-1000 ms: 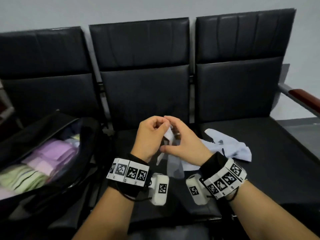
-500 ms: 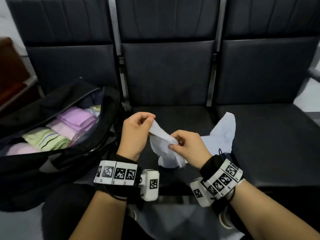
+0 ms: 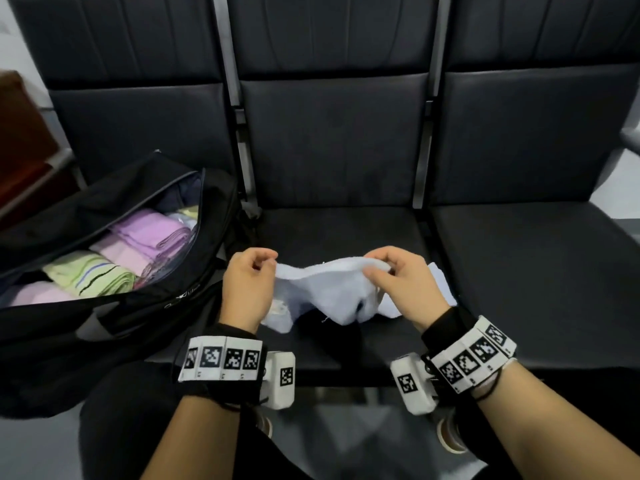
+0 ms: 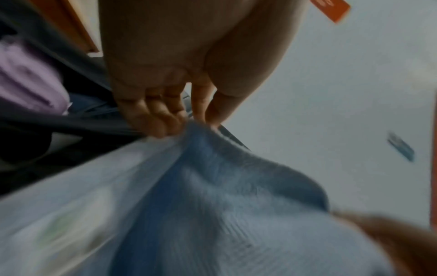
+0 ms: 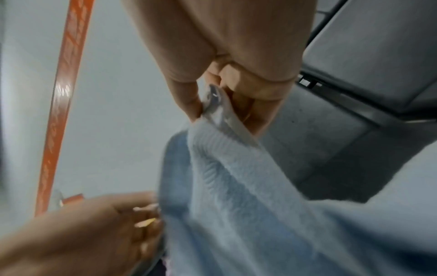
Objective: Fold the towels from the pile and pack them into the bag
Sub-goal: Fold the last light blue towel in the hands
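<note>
Hands (image 3: 247, 289) wider apart (towel (image 3: 325, 289) stretched)

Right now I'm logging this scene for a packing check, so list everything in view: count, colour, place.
light blue towel: one, pale blue, held over the middle seat, lower part draped on it
bag: one, black, open, on the left seat
folded towels: several, purple, pink, green striped, inside the bag
seats: three, black, joined in a row
wrist bands: two, black with white markers, one per wrist
left hand: pinches the towel's left edge
right hand: pinches the towel's right edge
</note>
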{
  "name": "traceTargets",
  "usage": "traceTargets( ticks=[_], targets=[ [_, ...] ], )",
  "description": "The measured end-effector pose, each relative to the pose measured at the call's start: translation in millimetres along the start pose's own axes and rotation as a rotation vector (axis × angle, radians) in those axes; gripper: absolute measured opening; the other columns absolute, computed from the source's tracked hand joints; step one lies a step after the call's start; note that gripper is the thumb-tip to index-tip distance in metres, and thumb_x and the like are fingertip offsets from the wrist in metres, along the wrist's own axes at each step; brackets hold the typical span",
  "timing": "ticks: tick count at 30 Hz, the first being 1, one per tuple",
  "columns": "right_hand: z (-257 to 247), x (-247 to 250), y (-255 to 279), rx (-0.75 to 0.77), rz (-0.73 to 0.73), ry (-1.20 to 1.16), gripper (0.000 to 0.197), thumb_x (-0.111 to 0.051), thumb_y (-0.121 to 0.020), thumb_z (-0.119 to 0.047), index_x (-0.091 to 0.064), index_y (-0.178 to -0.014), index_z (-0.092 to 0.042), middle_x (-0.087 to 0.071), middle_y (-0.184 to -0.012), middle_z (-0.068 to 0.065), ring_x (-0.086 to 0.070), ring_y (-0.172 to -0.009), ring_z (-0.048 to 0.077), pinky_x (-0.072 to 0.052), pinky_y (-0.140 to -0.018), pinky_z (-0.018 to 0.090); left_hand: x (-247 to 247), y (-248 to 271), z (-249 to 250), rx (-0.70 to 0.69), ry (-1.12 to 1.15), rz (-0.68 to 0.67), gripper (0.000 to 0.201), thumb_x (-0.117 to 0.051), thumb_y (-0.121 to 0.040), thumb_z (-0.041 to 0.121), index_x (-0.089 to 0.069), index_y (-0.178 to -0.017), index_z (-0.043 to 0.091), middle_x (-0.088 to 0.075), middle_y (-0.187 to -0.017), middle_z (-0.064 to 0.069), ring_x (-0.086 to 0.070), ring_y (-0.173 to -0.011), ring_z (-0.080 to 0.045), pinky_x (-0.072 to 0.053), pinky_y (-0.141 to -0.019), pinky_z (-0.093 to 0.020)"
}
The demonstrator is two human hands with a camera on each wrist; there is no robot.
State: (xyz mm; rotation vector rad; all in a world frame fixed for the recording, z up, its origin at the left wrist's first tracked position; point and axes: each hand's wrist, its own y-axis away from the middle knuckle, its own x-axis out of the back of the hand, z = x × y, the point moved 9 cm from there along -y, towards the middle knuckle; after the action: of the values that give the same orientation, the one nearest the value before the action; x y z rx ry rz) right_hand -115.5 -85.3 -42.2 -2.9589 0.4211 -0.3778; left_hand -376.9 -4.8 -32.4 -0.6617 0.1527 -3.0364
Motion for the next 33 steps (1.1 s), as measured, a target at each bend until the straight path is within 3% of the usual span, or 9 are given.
traceTargets(
  ticks=[3,7,9,13,16,21,24,29,33],
  targets=[
    [-12.1,-11.6,-5.6,0.011,-0.037,-0.043,0.016,-0.071,-0.084,-0.019,-0.070,-0.098,-0.028,-0.071,-0.084,-0.013,-0.063,-0.072,0.006,-0.051,-0.067,0.025,-24.9,14.7,23.0,-0.214,-0.194,-0.134,0.033,-0.072,-0.082,0.007,-0.070,-0.112,0.021,-0.057,-0.122,-0.003,-0.057,-0.113,-0.021,-0.045,-0.104,-0.038],
    [-20.4,-38.3,-6.5,0.025,-0.158,0.018,0.021,-0.070,-0.089,-0.021,-0.067,-0.109,-0.027,-0.072,-0.096,-0.007,-0.066,-0.087,0.006,-0.052,-0.084,0.029,-67.6,41.6,51.8,-0.292,0.002,-0.467,0.044,-0.073,-0.080,0.003,-0.065,-0.116,0.027,-0.067,-0.114,0.009,-0.064,-0.108,-0.004,-0.052,-0.097,-0.032],
    [-21.8,-46.2,-5.2,0.036,-0.193,0.051,0.021,-0.067,-0.092,-0.021,-0.066,-0.113,-0.025,-0.070,-0.106,-0.008,-0.065,-0.101,0.005,-0.051,-0.092,0.030,-75.6,46.5,57.1,-0.282,0.051,-0.512,0.038,-0.070,-0.082,-0.001,-0.067,-0.113,0.021,-0.072,-0.106,0.007,-0.069,-0.102,-0.008,-0.055,-0.094,-0.036],
    [-17.4,-51.4,-2.7,0.024,-0.242,0.060,0.030,-0.063,-0.096,-0.024,-0.062,-0.126,-0.020,-0.069,-0.113,-0.005,-0.064,-0.108,0.006,-0.052,-0.097,0.034,-81.3,53.0,59.1,-0.322,0.087,-0.549,0.030,-0.066,-0.086,-0.001,-0.068,-0.109,0.018,-0.072,-0.103,0.005,-0.069,-0.100,-0.008,-0.054,-0.090,-0.024],
    [-16.2,-52.3,-2.6,0.021,-0.268,0.050,0.032,-0.062,-0.096,-0.026,-0.060,-0.128,-0.023,-0.070,-0.113,-0.006,-0.064,-0.107,0.004,-0.052,-0.096,0.031,-83.0,52.2,56.7,-0.310,0.089,-0.552,0.024,-0.064,-0.090,0.003,-0.069,-0.107,0.019,-0.073,-0.101,0.003,-0.069,-0.098,-0.013,-0.056,-0.088,-0.033],
    [-18.2,-53.1,-0.3,0.053,-0.321,0.079,0.038,-0.063,-0.095,-0.033,-0.053,-0.132,-0.035,-0.072,-0.097,-0.003,-0.065,-0.093,0.004,-0.052,-0.087,0.033,-76.7,43.9,56.2,-0.347,0.062,-0.442,0.016,-0.061,-0.095,0.009,-0.071,-0.094,0.022,-0.072,-0.087,0.005,-0.066,-0.079,-0.011,-0.054,-0.073,-0.028],
    [-14.7,-40.3,-1.8,0.048,-0.316,0.139,0.039,-0.070,-0.088,-0.030,-0.057,-0.124,-0.035,-0.070,-0.078,0.010,-0.065,-0.078,0.022,-0.051,-0.075,0.037,-62.4,32.4,52.7,-0.342,0.116,-0.314,0.020,-0.059,-0.098,0.009,-0.067,-0.088,0.024,-0.069,-0.083,0.011,-0.061,-0.075,-0.003,-0.047,-0.069,-0.015],
    [-1.1,-10.9,-3.9,0.137,-0.323,0.452,0.004,-0.072,-0.087,-0.024,-0.069,-0.086,-0.025,-0.063,-0.071,-0.016,-0.057,-0.070,-0.002,-0.040,-0.068,0.018,-13.9,3.1,43.4,-0.268,0.254,-0.003,0.015,-0.054,-0.096,0.016,-0.063,-0.088,0.025,-0.067,-0.085,0.011,-0.059,-0.083,-0.003,-0.047,-0.078,-0.024],
    [19.4,22.2,-4.6,0.099,-0.239,0.614,0.016,-0.066,-0.086,-0.016,-0.064,-0.082,-0.032,-0.065,-0.074,-0.014,-0.060,-0.073,0.001,-0.049,-0.069,0.032,48.5,-18.2,32.0,-0.215,0.377,0.275,0.013,-0.051,-0.092,0.025,-0.061,-0.085,0.029,-0.062,-0.087,0.006,-0.055,-0.085,-0.007,-0.045,-0.083,-0.029]
  ],
)
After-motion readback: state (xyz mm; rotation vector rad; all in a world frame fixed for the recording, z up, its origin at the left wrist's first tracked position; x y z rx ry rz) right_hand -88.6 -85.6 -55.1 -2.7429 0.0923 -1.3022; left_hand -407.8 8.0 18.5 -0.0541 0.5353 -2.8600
